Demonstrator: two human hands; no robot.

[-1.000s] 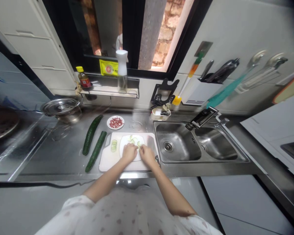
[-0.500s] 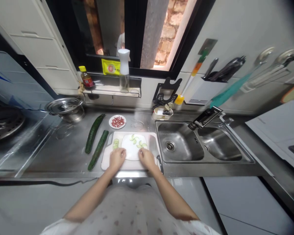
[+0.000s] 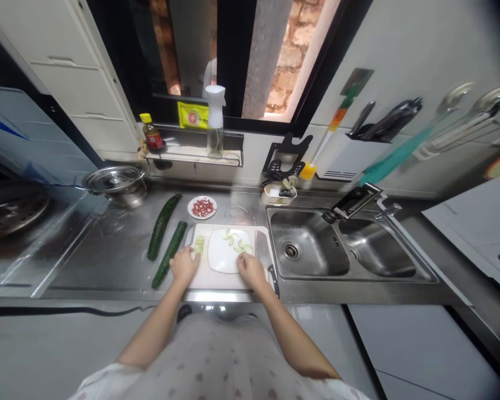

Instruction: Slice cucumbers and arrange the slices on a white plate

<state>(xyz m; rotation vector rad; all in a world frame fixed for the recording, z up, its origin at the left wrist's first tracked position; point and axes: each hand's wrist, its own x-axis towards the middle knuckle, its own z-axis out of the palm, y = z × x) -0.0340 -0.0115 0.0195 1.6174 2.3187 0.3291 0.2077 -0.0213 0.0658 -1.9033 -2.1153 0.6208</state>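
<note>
1. Fingers [image 3: 190,254] of the left hand [image 3: 184,265] lie close together on the left edge of the white cutting board [image 3: 216,282]. The tips stop just short of a small stack of cucumber slices [image 3: 199,245]. Whether they grip anything is too small to tell.
2. Over to the right hand [image 3: 251,271]: it sits on the board's near right part, fingers [image 3: 242,259] curled at the near rim of the white plate [image 3: 223,261]. Pinching a slice or only touching the rim? Cannot tell.
3. That plate sits mid-board, with loose slices [image 3: 235,242] scattered across its far half.
4. A knife [image 3: 261,249] lies along the board's right edge, dark handle end nearest the person, just beside the right hand.
5. Left of the board, on the steel worktop [image 3: 108,261], two whole cucumbers lie slanted side by side: the near cucumber [image 3: 169,253] close to the left hand, the far cucumber [image 3: 163,225] just beyond it.
6. Behind the board sits a small dish of red pieces [image 3: 202,207].
7. Right of the board, the sink [image 3: 312,244]; far off to the board's left, a lidded steel pot [image 3: 116,183].
</note>
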